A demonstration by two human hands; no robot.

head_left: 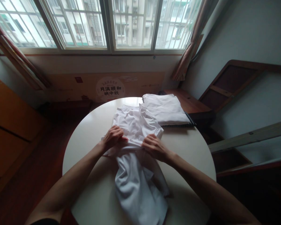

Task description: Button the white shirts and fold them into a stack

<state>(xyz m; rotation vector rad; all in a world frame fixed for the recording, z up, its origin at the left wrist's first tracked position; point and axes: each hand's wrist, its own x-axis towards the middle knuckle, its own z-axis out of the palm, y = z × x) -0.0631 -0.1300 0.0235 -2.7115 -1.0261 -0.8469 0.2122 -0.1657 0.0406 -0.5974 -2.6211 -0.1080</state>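
Note:
A crumpled white garment (135,125) lies across the middle of a round white table (89,140) and trails toward its near edge. My left hand (113,137) pinches a fold of the cloth at its left side, fingers curled. On the right side of the same fold, my right hand (154,147) presses and grips the fabric with bent fingers. The two hands sit close together over the garment's middle.
A folded stack of white clothes (165,107) rests at the table's far right on a dark item. A wooden bench (189,104) stands behind it. Cardboard (110,87) leans under the window. A dark wooden frame (234,81) leans on the right wall.

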